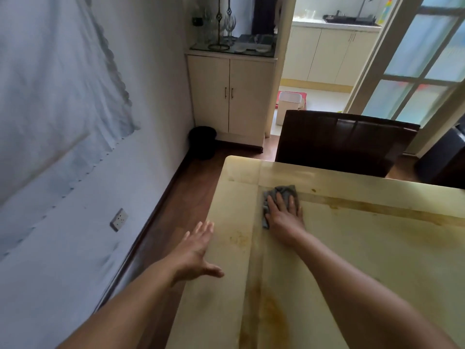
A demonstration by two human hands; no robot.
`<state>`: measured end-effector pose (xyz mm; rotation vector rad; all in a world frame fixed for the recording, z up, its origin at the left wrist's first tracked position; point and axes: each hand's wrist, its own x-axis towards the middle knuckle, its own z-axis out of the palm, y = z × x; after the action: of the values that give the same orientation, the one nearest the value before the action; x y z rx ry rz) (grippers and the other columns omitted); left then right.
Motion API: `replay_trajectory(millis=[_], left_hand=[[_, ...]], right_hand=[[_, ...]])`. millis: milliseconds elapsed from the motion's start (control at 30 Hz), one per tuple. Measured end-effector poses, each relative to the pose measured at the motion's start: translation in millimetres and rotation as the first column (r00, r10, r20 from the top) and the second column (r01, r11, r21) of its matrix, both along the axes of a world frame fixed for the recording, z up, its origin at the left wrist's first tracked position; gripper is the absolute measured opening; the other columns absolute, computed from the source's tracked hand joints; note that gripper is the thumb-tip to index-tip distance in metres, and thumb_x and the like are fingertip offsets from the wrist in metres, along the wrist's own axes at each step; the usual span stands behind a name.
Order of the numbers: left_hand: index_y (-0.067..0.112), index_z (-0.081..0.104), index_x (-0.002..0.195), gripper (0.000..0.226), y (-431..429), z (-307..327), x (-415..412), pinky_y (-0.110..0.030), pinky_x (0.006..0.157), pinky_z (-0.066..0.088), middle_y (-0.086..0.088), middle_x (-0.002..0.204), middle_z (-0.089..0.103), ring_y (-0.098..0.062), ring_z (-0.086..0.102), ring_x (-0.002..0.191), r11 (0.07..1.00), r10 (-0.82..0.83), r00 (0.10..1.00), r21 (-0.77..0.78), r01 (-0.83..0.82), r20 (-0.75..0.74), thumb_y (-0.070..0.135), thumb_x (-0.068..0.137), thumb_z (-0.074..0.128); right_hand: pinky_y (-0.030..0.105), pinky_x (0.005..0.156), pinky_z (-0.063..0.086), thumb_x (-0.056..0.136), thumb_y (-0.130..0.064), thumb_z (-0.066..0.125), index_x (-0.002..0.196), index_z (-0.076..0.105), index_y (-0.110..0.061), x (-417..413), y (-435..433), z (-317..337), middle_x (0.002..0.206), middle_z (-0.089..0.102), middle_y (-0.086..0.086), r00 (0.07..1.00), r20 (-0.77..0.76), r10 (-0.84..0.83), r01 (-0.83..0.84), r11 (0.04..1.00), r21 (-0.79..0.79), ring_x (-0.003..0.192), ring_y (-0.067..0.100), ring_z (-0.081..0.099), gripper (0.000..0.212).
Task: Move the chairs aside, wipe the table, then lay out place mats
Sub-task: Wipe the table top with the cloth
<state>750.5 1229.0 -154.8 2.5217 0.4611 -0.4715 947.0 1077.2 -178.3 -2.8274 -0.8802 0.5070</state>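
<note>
A cream, marble-look table [377, 248] with amber veins fills the lower right. My right hand [284, 215] lies flat on a grey cloth [281, 191] near the table's far left corner and presses it onto the surface. My left hand [196, 250] hovers open, fingers spread, over the table's left edge and holds nothing. A dark brown chair [344, 142] stands at the far end of the table with its back against the edge. Part of a second dark chair [442, 157] shows at the right.
A wall with a socket [119, 219] runs along the left, with a strip of wooden floor [186, 187] between it and the table. A black bin [202, 142] stands by a cream cabinet [230, 94]. A doorway behind opens on a kitchen.
</note>
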Motion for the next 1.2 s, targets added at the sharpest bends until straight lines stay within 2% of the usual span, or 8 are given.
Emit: replay_trajectory(millis=[200, 333, 500, 600, 733, 833, 1000, 1200], left_hand=[[0.012, -0.018, 0.149, 0.119, 7, -5, -39, -0.034, 0.118, -0.007, -0.002, 0.157, -0.022, -0.015, -0.019, 0.145, 0.998, 0.055, 0.998, 0.02, -0.054, -0.017, 0.05, 0.077, 0.069], [0.013, -0.017, 0.149, 0.117, 2, -3, -54, -0.033, 0.117, -0.008, -0.001, 0.157, -0.022, -0.015, -0.019, 0.145, 0.999, 0.046, 0.998, 0.014, -0.046, -0.033, 0.051, 0.078, 0.068], [0.014, -0.014, 0.15, 0.107, -15, 4, -58, -0.034, 0.117, -0.008, -0.003, 0.157, -0.022, -0.016, -0.019, 0.145, 0.997, -0.035, 0.993, 0.059, 0.041, -0.109, 0.053, 0.083, 0.06], [0.012, -0.009, 0.151, 0.085, -20, 4, -58, -0.036, 0.118, -0.005, -0.004, 0.158, -0.018, -0.017, -0.015, 0.147, 0.992, -0.057, 0.983, 0.104, 0.076, -0.175, 0.047, 0.095, 0.044], [0.013, -0.005, 0.152, 0.06, -17, 7, -53, -0.037, 0.119, -0.002, -0.003, 0.159, -0.015, -0.017, -0.011, 0.147, 0.993, -0.054, 0.977, 0.095, 0.075, -0.208, 0.031, 0.104, 0.026], [0.013, -0.002, 0.152, 0.054, -14, 12, -51, -0.039, 0.118, 0.0, -0.003, 0.16, -0.011, -0.019, -0.01, 0.148, 0.999, -0.029, 0.98, 0.02, 0.034, -0.195, 0.024, 0.105, 0.023], [0.017, 0.0, 0.152, 0.053, -12, 17, -58, -0.039, 0.118, 0.0, 0.0, 0.161, -0.005, -0.019, -0.009, 0.148, 0.999, 0.053, 0.996, 0.014, -0.052, -0.069, 0.019, 0.104, 0.023], [0.02, 0.002, 0.153, 0.053, -25, 11, -81, -0.039, 0.118, -0.004, 0.003, 0.161, -0.005, -0.017, -0.011, 0.148, 0.999, 0.036, 0.998, 0.011, -0.036, -0.051, 0.019, 0.104, 0.023]], right_hand=[[0.046, 0.116, -0.014, 0.1, -0.041, 0.027, 0.15, 0.002, -0.035, -92, 60, 0, 0.159, -0.012, -0.005, 0.888, 0.037, 0.457, -0.458, 0.889, 0.003, 0.144, 0.026, -0.021, 0.057], [0.04, 0.113, -0.02, 0.1, -0.044, 0.022, 0.149, -0.003, -0.037, -131, 35, -3, 0.158, -0.011, -0.009, 0.818, 0.062, 0.572, -0.573, 0.819, 0.002, 0.141, 0.02, -0.024, 0.056], [0.042, 0.116, -0.015, 0.101, -0.043, 0.017, 0.15, -0.004, -0.035, -113, 3, 8, 0.157, -0.018, -0.007, 0.939, -0.055, 0.339, -0.339, 0.941, 0.006, 0.141, 0.018, -0.027, 0.054], [0.042, 0.116, -0.015, 0.101, -0.044, 0.014, 0.149, -0.008, -0.035, -97, -44, 7, 0.156, -0.021, -0.007, 0.987, -0.039, 0.159, -0.159, 0.987, -0.003, 0.141, 0.017, -0.027, 0.054], [0.042, 0.117, -0.014, 0.1, -0.045, 0.012, 0.15, -0.006, -0.031, -93, -96, 6, 0.157, -0.02, -0.006, 0.997, 0.007, -0.082, 0.082, 0.994, -0.072, 0.143, 0.017, -0.024, 0.055], [0.049, 0.116, -0.013, 0.101, -0.041, 0.018, 0.151, -0.004, -0.028, -102, -75, 13, 0.157, -0.019, -0.006, 0.985, -0.072, -0.156, 0.151, 0.986, -0.066, 0.143, 0.024, -0.024, 0.057], [0.052, 0.114, -0.016, 0.099, -0.031, 0.024, 0.149, -0.008, -0.036, -166, -15, 10, 0.157, -0.021, -0.006, 0.976, -0.09, 0.198, -0.198, 0.98, 0.013, 0.141, 0.026, -0.028, 0.059], [0.047, 0.112, -0.022, 0.099, -0.035, 0.02, 0.149, -0.005, -0.037, -260, -34, 1, 0.154, -0.019, -0.014, 0.839, -0.004, 0.545, -0.543, 0.837, 0.064, 0.139, 0.022, -0.03, 0.056]])
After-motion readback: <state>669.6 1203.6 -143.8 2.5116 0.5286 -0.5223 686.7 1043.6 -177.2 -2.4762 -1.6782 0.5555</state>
